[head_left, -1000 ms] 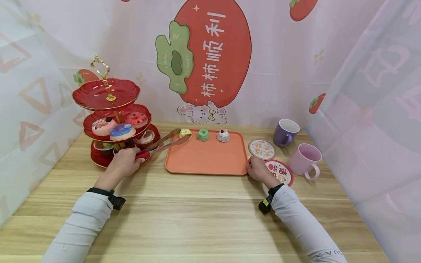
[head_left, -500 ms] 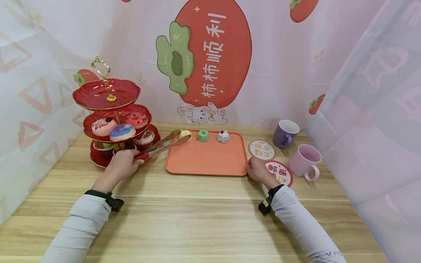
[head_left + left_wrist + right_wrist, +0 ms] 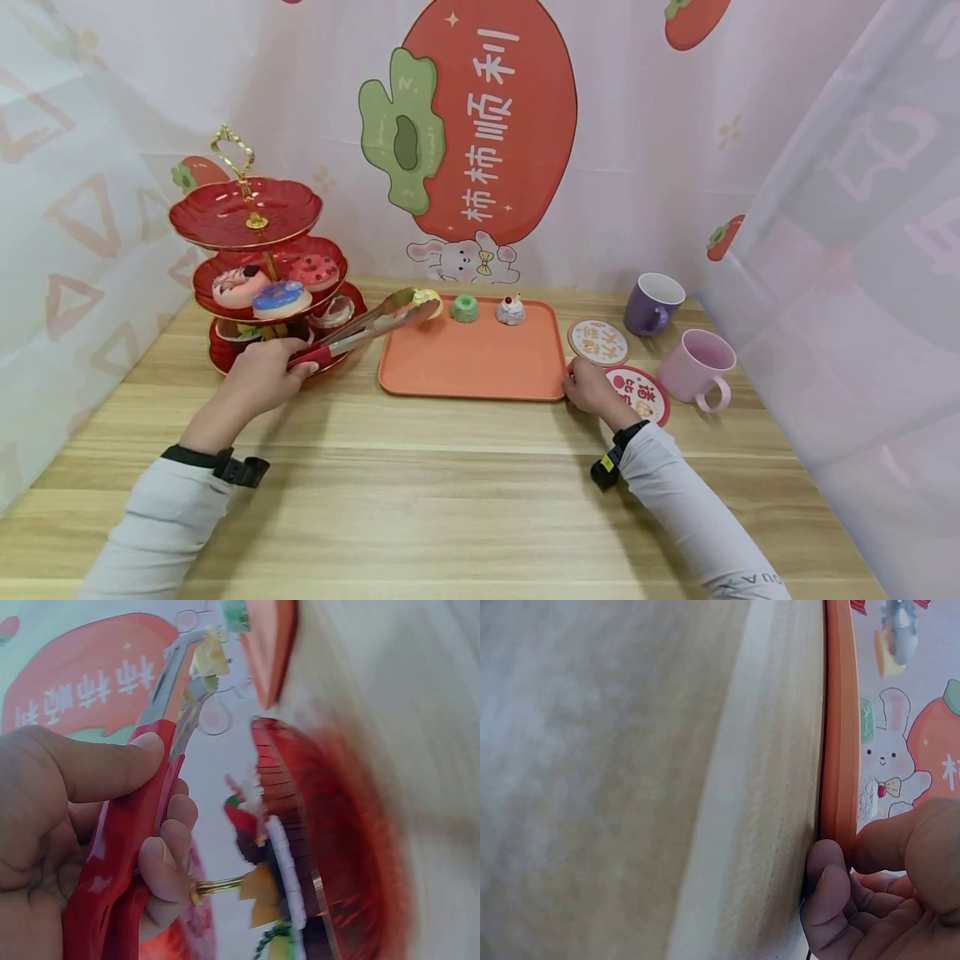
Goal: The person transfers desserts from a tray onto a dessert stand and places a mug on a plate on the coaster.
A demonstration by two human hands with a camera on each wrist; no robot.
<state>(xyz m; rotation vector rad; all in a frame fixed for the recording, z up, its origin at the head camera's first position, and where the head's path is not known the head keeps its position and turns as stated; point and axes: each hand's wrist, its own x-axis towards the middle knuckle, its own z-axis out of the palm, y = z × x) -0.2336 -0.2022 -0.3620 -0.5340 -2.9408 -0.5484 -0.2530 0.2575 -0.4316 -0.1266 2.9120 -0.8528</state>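
My left hand (image 3: pixel 258 379) grips red-handled metal tongs (image 3: pixel 146 795). Between the tongs' tips is a small yellow cake (image 3: pixel 210 656), which overlaps the tray's back left corner in the head view and shows up off the tray in the right wrist view. The orange tray (image 3: pixel 472 362) lies flat on the table. Its front right corner is pinched between thumb and fingers of my right hand (image 3: pixel 591 387). Along the tray's back edge stand a green ring-shaped cake (image 3: pixel 465 308) and a white cake with a red cherry (image 3: pixel 511 311).
A three-tier red stand (image 3: pixel 243 212) with donuts and cupcakes is at the left, right beside my left hand. Two round coasters (image 3: pixel 598 342), a purple mug (image 3: pixel 652 303) and a pink mug (image 3: pixel 696 365) stand right of the tray. A printed cloth (image 3: pixel 637 125) hangs behind.
My left hand has shifted a little left and toward me, tongs still gripped. The yellow cake in their tips has moved slightly up and right. My right hand stays on the tray corner.
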